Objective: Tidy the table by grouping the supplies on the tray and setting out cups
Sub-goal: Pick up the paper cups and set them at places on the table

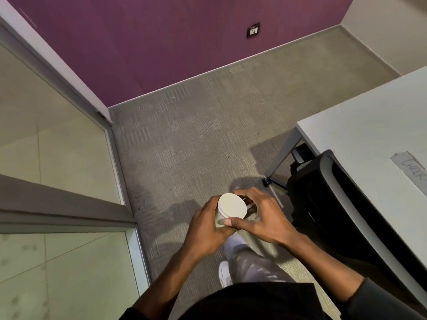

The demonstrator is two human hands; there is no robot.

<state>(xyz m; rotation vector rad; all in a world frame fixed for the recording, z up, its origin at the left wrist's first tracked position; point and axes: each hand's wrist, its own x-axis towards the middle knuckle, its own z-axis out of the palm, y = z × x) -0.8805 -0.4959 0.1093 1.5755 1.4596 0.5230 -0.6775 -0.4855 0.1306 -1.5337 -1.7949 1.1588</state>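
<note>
I hold a stack of white paper cups (pixel 231 205) in front of me above the carpet, its flat round end facing up. My left hand (pixel 205 229) is wrapped around the stack's side. My right hand (pixel 261 215) touches the upper end, its thumb pressed on the near rim and its fingers curled over the far rim. The stack's lower part is hidden by my hands. No tray is in view.
A white table (pixel 369 139) with a taped label (pixel 411 168) stands at the right, a black chair (pixel 328 199) pushed against it. Glass partitions with grey frames (pixel 117 158) line the left. Grey carpet (pixel 196 135) runs to a purple wall (pixel 161 42).
</note>
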